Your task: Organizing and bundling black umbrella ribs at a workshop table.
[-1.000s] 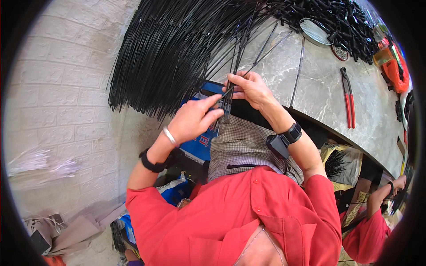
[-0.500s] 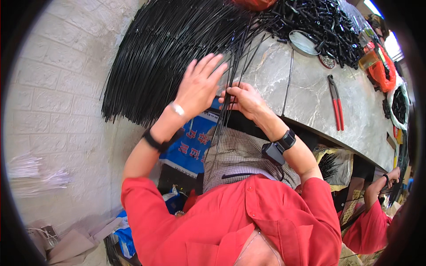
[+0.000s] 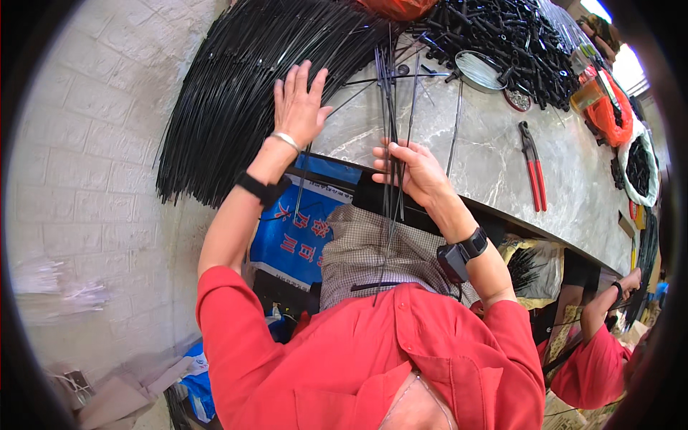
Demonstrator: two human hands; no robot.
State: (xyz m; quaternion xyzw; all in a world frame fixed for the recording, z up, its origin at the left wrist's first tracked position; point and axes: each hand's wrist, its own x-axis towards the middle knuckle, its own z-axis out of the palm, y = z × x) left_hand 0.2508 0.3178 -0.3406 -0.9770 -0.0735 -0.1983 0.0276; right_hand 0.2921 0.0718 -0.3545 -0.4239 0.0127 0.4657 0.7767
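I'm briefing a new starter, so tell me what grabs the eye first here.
A big fan of thin black rods spreads over the marble bench's left end, the left hand lying flat on it. The right hand pinches a few rods at the bench's near edge. Red-handled pliers lie further right.

Rod pile (image 3: pixel 236 93) cut off at top; co-worker's hand (image 3: pixel 631 281) blurred.

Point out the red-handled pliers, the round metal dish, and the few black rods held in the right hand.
red-handled pliers (image 3: pixel 534 172): head view, on the red handles.
round metal dish (image 3: pixel 479 70): head view, on its shiny inside.
black rods (image 3: pixel 390 93): head view, on the shafts above the right hand (image 3: pixel 416 172).
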